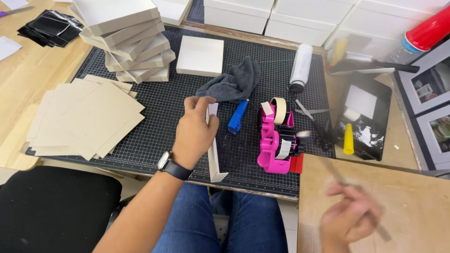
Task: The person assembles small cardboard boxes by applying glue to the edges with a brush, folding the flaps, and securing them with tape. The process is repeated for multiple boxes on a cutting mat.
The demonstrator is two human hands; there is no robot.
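My left hand [197, 133] grips a shallow cardboard box tray [214, 154], held on edge over the black cutting mat [154, 112]. A watch sits on that wrist. My right hand [349, 218] is blurred at the lower right over a brown board [412, 201]. It is closed around a thin dark tool [338, 174], possibly a brush, that angles up toward the pink tape dispenser [276, 140].
Flat cardboard sheets [84, 119] lie at the left. Stacked cardboard trays [131, 42] and a white box [200, 56] stand behind. A grey cloth [232, 84], blue cutter [237, 116], scissors [307, 112], white bottle [301, 66] and black glue tray [365, 117] are nearby.
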